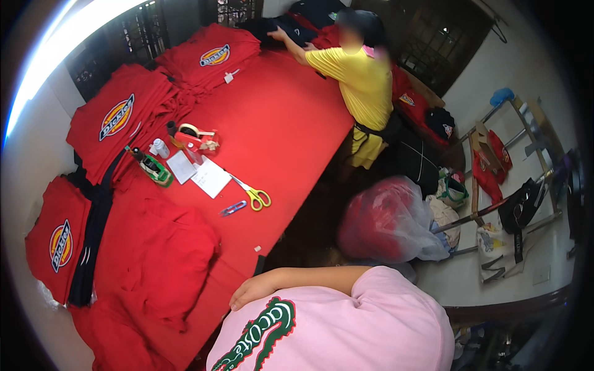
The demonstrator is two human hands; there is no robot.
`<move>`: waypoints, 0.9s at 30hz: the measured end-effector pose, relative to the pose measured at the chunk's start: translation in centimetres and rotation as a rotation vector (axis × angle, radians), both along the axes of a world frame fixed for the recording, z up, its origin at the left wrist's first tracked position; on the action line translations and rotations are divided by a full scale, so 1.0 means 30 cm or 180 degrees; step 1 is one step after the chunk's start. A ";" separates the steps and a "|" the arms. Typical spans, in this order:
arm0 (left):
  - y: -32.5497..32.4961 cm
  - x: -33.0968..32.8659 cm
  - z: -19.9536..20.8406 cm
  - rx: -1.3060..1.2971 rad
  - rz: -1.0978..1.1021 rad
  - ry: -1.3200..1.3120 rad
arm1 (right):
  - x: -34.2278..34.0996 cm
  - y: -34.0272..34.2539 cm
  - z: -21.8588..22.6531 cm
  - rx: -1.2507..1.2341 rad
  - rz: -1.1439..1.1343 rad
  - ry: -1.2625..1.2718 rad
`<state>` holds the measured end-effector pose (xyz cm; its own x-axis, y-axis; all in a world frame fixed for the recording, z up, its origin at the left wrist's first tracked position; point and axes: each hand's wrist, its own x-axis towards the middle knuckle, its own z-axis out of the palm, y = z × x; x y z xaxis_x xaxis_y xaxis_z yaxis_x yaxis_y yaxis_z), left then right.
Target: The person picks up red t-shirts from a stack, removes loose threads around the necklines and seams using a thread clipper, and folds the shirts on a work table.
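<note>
My right arm reaches across the front of my pink shirt [346,321]. My right hand [253,290] lies against the near edge of the red-covered table [291,130], its visible fingers stretched out, their tips partly hidden by the shirt. No object shows in it. My left hand is out of the picture. Ahead on the table lie yellow-handled scissors [258,199], blue thread snips [233,208], a written paper sheet [211,177], a red tape dispenser [201,141] and a green-labelled bottle [153,169]. A loose red garment [167,253] lies at the left.
Stacks of red printed shirts [114,117] line the table's far left side. A person in yellow [365,80] at the far end reaches toward dark garments [281,29]. A clear plastic bag of red cloth [383,219] and a metal rack [520,148] stand right.
</note>
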<state>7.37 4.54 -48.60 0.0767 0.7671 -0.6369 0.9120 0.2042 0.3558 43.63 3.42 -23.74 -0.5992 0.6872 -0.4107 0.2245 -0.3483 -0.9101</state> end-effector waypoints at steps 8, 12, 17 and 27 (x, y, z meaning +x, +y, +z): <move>-0.361 -0.236 -0.123 0.0368 0.0138 0.0794 | 0.058 -0.231 0.027 -0.0161 -0.0149 -0.0428; -0.569 -0.332 -0.163 0.0723 0.0073 0.1076 | 0.091 -0.366 -0.028 -0.0302 -0.0489 -0.0172; -0.652 -0.180 -0.051 0.0131 0.0958 0.0792 | 0.082 -0.487 -0.012 -0.1181 -0.0975 0.0143; -0.703 -0.086 -0.327 -0.0143 0.6891 -0.3487 | 0.107 -0.555 0.014 -0.1263 -0.0915 -0.0237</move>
<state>4.81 -16.56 -58.39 -0.2883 0.1836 -0.9398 -0.9201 0.2185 0.3250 46.83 -13.24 -23.33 -0.3675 0.6023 -0.7086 0.1279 -0.7220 -0.6800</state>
